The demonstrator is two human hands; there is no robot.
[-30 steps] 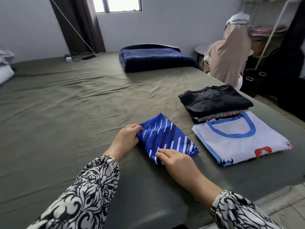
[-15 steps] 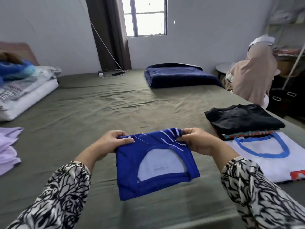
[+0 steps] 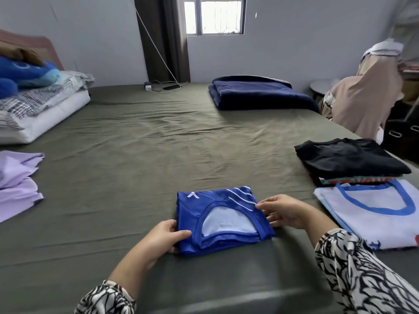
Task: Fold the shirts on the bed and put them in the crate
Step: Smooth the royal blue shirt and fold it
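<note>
Olive-green sheeting covers the bed [image 3: 158,137], wrinkled toward the middle and smooth at the near edge. Far wall: window [image 3: 214,14], dark curtain [image 3: 163,37], a charger with its cable [image 3: 158,87] on the far edge. Far left: pillows [image 3: 43,109] with a blue plush toy [image 3: 25,73]. Far right: folded navy blanket [image 3: 260,94].

Folded blue shirt [image 3: 222,218] lies near the near edge, collar opening up. The left hand [image 3: 163,239] pinches its near-left corner, thumb on top. The right hand [image 3: 288,211] holds the right edge, fingertips on the top layer. The hands are apart, 1 at each side.

Right of it lie a white shirt with blue collar [image 3: 371,211], flat, and a black folded shirt [image 3: 349,157] on a patterned garment [image 3: 358,180]. Lilac garments [image 3: 15,177] lie loose at the left. No crate is in view.

Risks, as judged:
1. The fabric looks slick; lifting by 2 edges alone could let the layers slide and the fold open.
2. An uneven lift could let the middle sag.
3. The shirt sits close to the near edge and could slip off if nudged.
</note>
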